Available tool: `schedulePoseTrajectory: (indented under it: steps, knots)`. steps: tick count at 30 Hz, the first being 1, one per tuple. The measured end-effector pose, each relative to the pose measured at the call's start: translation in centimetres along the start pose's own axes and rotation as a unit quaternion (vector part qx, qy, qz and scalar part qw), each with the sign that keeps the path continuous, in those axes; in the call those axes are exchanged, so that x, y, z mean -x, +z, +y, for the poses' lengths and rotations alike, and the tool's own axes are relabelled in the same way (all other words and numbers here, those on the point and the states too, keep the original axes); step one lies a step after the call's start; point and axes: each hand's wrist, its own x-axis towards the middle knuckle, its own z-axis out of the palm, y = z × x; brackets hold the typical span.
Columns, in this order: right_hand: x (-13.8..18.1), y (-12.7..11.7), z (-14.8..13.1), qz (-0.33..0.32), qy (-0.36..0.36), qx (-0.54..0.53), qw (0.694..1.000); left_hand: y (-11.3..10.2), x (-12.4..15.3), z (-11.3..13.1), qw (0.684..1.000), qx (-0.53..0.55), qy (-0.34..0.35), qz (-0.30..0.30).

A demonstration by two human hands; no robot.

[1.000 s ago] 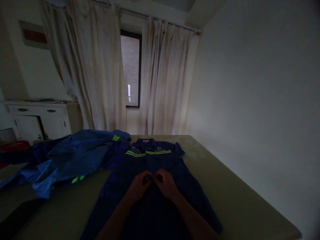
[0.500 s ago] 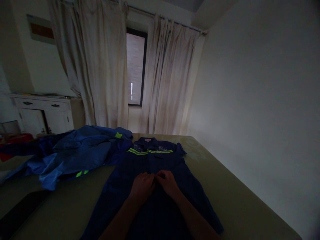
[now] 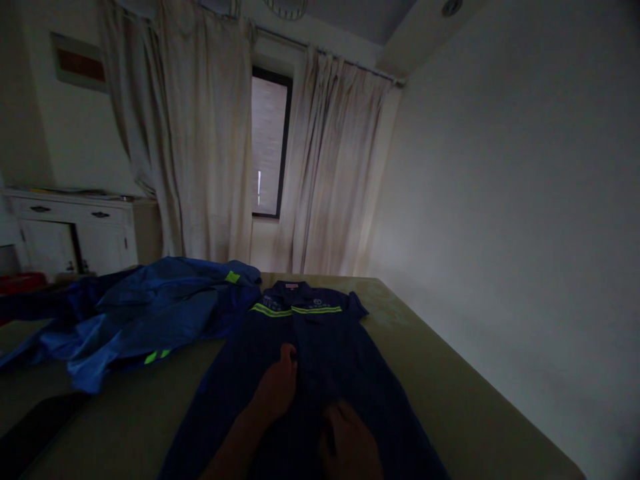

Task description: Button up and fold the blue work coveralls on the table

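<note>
A navy work jacket (image 3: 325, 347) lies front up with its collar at the far end, yellow-green stripes across the chest and light lettering above them. My left hand (image 3: 277, 387) is closed at the jacket's front opening, fingers curled and thumb raised, seemingly pinching the cloth edge. Nearer to me and to the right, my right hand (image 3: 350, 440) is over the lower front, slightly blurred. A dark gap shows between its thumb and fingers, and nothing is visible in it. Whether it touches the cloth is unclear.
Left of the jacket lies a crumpled blue garment (image 3: 165, 300) with yellow-green patches. A dark flat object (image 3: 43, 420) is at the lower left. A red object (image 3: 23, 283) sits by the white cabinet (image 3: 100, 233). The wall (image 3: 500, 267) borders the table's right side.
My hands were together at the jacket's front; now they are apart. The right hand has moved down toward me, while the left stays near the opening. The view has tilted up slightly.
</note>
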Motion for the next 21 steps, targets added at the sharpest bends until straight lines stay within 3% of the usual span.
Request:
schedulePoseTrajectory:
  steps: [3,6,12,21]
  knots:
    - [0.3,0.2,2.3,0.046,0.037,-0.134,0.989,-0.5,2.8,0.7,1.0,0.019,0.015,-0.016]
    - [-0.1,-0.4,3.1,0.095,0.089,-0.221,0.967,0.4,5.8,1.8,0.998,-0.011,0.054,-0.035]
    - [-0.1,-0.4,1.4,0.017,0.037,-0.19,0.981,2.5,7.6,3.5,0.995,0.014,0.074,-0.062]
    - [0.7,-1.1,0.0,0.029,-0.019,-0.151,0.988,2.8,7.9,2.8,0.994,0.055,0.095,-0.016]
